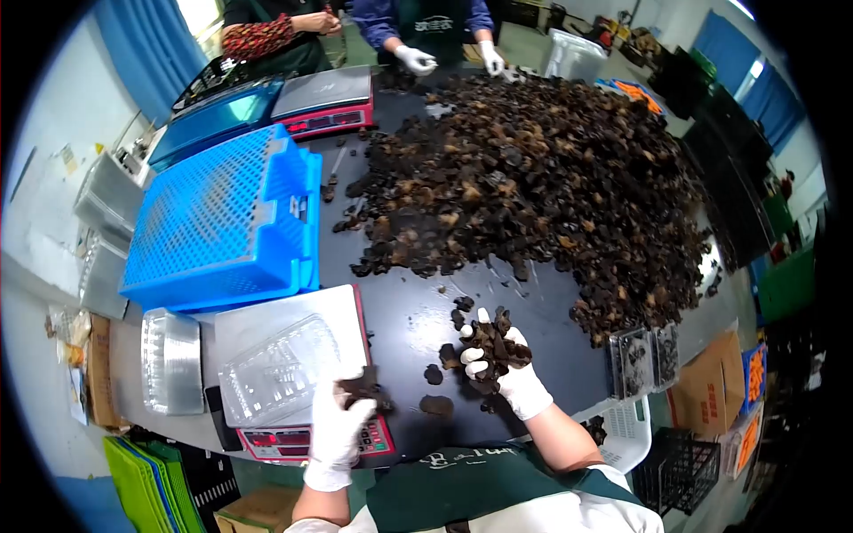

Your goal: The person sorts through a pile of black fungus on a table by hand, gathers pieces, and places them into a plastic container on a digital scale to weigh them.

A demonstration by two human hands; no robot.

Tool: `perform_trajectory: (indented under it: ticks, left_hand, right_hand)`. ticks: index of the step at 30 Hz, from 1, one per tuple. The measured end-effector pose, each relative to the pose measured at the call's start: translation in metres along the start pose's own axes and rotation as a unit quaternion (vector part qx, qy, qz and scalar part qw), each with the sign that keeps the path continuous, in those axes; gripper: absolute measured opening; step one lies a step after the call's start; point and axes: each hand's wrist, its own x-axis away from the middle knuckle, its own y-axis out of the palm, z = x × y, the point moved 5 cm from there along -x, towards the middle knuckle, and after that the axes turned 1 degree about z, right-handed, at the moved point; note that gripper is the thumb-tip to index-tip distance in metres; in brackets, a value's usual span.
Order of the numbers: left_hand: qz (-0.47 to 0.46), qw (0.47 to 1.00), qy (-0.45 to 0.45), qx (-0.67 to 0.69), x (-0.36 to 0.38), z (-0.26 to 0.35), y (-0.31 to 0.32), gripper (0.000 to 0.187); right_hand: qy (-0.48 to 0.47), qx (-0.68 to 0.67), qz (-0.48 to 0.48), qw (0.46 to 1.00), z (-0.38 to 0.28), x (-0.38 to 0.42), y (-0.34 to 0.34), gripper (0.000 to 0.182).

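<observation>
My gloved right hand [524,384] is closed around a handful of dark wood ear mushrooms [487,352], held over the table. My gloved left hand [336,431] pinches a brown-black wood ear piece [359,384] at the right edge of a red scale [378,435]. On the scale's plate lies a clear plastic tray [277,369] with nothing visible in it. Several loose wood ear pieces [435,406] lie on the dark table between my hands. Beyond them spreads a large heap of wood ear mushrooms [533,169].
A blue plastic crate [213,213] stands at left, with stacked clear trays [171,360] nearer me. Behind it sits a second scale [324,98]. Filled clear boxes [633,364] stand at the table's right edge. Across the table, a co-worker's gloved hands [416,60] reach toward the heap; another person stands beside.
</observation>
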Motion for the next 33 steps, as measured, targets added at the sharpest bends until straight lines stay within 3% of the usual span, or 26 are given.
perform_trajectory:
  ticks: [2, 5, 8, 9, 10, 12, 14, 16, 17, 20, 22, 23, 24, 30, 32, 33]
  left_hand:
    - [0.067, 0.990, 0.121, 0.004, 0.007, 0.039, -0.030, 0.041]
    - [0.177, 0.956, 0.190, -0.139, -0.003, 0.046, -0.096, 0.043]
    - [0.168, 0.888, 0.256, -0.345, -0.022, 0.032, -0.126, 0.039]
    - [0.138, 0.835, 0.285, -0.450, -0.022, 0.041, -0.114, 0.036]
    - [0.094, 0.857, 0.234, -0.450, -0.033, 0.018, -0.125, 0.037]
    - [0.082, 0.757, 0.311, -0.568, -0.026, 0.030, -0.090, 0.041]
    - [0.085, 0.769, 0.288, -0.564, -0.019, 0.044, -0.075, 0.043]
    - [0.113, 0.717, 0.296, -0.620, -0.015, 0.054, -0.056, 0.041]
    - [0.113, 0.720, 0.331, -0.599, -0.014, 0.055, -0.048, 0.035]
    - [0.056, 0.749, 0.438, -0.494, -0.016, 0.057, -0.003, 0.022]
    - [-0.010, 0.790, 0.430, -0.438, -0.022, 0.047, 0.025, 0.019]
    - [-0.017, 0.783, 0.462, -0.415, -0.027, 0.042, 0.035, 0.017]
    - [-0.029, 0.805, 0.415, -0.423, -0.034, 0.033, 0.042, 0.018]
    - [-0.094, 0.769, 0.399, -0.491, -0.045, 0.022, 0.068, 0.022]
    - [-0.095, 0.730, 0.412, -0.538, -0.043, 0.016, 0.072, 0.021]
    - [-0.096, 0.735, 0.398, -0.540, -0.045, 0.014, 0.072, 0.015]
  right_hand:
    - [0.029, 0.001, 0.008, 1.000, 0.008, -0.015, -0.002, 0.034]
    - [0.091, 0.016, 0.017, 0.996, 0.026, -0.035, 0.006, 0.038]
    - [0.110, 0.019, 0.018, 0.994, 0.039, -0.051, 0.011, 0.038]
    - [0.114, 0.020, 0.006, 0.993, 0.041, -0.057, 0.011, 0.039]
    - [0.122, 0.021, 0.005, 0.992, 0.047, -0.063, 0.012, 0.039]
    - [0.118, 0.026, 0.023, 0.992, 0.051, -0.070, 0.020, 0.040]
    - [0.119, 0.032, 0.011, 0.992, 0.054, -0.070, 0.027, 0.042]
    - [0.100, 0.043, 0.036, 0.993, 0.057, -0.067, 0.030, 0.040]
    - [0.096, 0.063, 0.074, 0.991, 0.057, -0.067, 0.028, 0.039]
    - [0.104, 0.055, 0.073, 0.990, 0.065, -0.061, 0.030, 0.042]
    - [0.066, 0.037, 0.104, 0.992, 0.065, -0.054, 0.022, 0.042]
    - [0.058, 0.035, 0.131, 0.989, 0.059, -0.052, 0.006, 0.041]
    - [0.047, 0.072, 0.118, 0.989, 0.059, -0.049, 0.009, 0.038]
    - [0.038, 0.054, 0.088, 0.994, 0.056, -0.041, 0.012, 0.028]
    - [0.027, 0.058, 0.090, 0.994, 0.051, -0.038, 0.007, 0.027]
    - [0.023, 0.060, 0.092, 0.994, 0.049, -0.037, 0.004, 0.026]
